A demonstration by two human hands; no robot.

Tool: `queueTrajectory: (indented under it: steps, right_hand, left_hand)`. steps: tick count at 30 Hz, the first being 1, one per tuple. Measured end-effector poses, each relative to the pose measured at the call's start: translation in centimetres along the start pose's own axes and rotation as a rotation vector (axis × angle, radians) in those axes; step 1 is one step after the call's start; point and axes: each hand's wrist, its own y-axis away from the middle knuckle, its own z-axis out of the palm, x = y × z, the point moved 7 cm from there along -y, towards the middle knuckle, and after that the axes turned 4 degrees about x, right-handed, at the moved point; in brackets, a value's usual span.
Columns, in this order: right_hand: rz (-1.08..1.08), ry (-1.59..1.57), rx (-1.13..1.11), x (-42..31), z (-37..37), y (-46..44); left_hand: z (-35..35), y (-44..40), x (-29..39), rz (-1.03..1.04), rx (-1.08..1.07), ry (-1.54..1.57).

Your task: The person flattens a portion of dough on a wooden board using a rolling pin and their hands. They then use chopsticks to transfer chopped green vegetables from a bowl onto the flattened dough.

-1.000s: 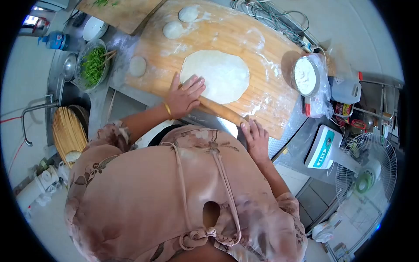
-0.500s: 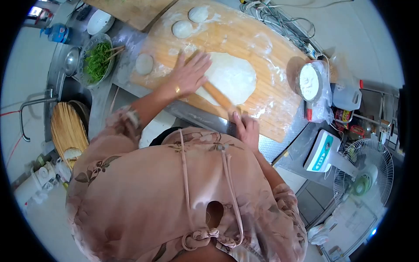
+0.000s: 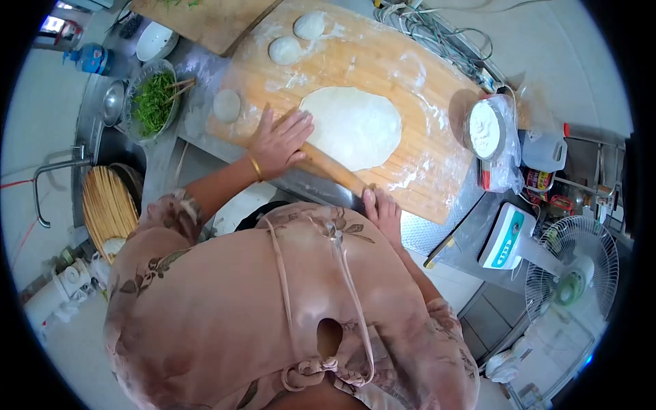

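Observation:
A wooden rolling pin point(image 3: 335, 170) lies slantwise along the near edge of a flat, rounded dough sheet point(image 3: 355, 128). My left hand point(image 3: 279, 143) rests on the pin's far-left part, palm down and fingers stretched out. At the pin's other end, my right hand point(image 3: 384, 210) has its fingers bent over the tip, near the board's front edge. Both lie on a floured wooden board point(image 3: 424, 171). Three round dough balls sit there too: one dough ball point(image 3: 227, 105) left of my left hand, and a second point(image 3: 284, 50) and third point(image 3: 309, 25) at the back.
A glass bowl of chopped greens point(image 3: 152, 102) with chopsticks stands left, near a white bowl point(image 3: 156, 41). To the right are a bowl of flour point(image 3: 484, 130), a scale point(image 3: 507, 236) and a fan point(image 3: 572, 270). A knife point(image 3: 447, 242) lies by the board's front right. Coiled cables point(image 3: 437, 34) run behind.
The rolling pin has come back toward my body, off the middle of the dough onto its near edge. Both hands moved with it, the left one down and leftward.

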Motion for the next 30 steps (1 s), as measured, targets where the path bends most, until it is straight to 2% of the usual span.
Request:
queueTrajectory:
  steps: [3,4,8,11,17,20,23,26,29,30]
  right_hand:
    - [0.068,-0.081,0.009,2.2,1.2,-0.3]
    - [0.186,-0.161,-0.087,3.1,0.3,-2.2]
    - [0.236,-0.208,0.031,5.9,-2.7,-4.9]
    - [0.189,-0.221,0.06,7.3,-1.9,-2.8]
    - [0.282,-0.304,-0.036,7.5,-2.7,0.2]
    - [0.56,-0.444,0.107,11.4,-1.9,2.3]
    - [0.593,-0.419,0.42,16.4,-1.0,3.8]
    - [0.717,-0.175,0.124,19.5,-3.1,2.0]
    - [0.644,0.146,0.233,18.6,-4.8,-0.6]
    - [0.471,0.146,0.285,15.7,-5.8,-3.0]
  left_hand:
    - [0.2,-0.9,0.2,-0.005,-0.039,-0.001]
    - [0.6,-3.9,-0.2,-0.008,-0.021,-0.024]
    - [-1.4,-10.4,-0.8,-0.14,0.129,-0.002]
    - [-1.9,-8.6,0.7,-0.077,0.046,-0.017]
    - [-0.9,-2.9,-0.4,-0.049,0.067,0.268]
    - [1.2,-1.8,-1.2,-0.1,-0.014,0.309]
    - [1.0,-1.2,-0.3,-0.013,0.108,0.165]
    - [-0.1,-2.9,3.3,0.055,0.118,0.175]
    - [1.0,-5.4,5.4,-0.054,0.169,0.217]
    - [1.2,-6.4,5.5,-0.088,0.151,0.189]
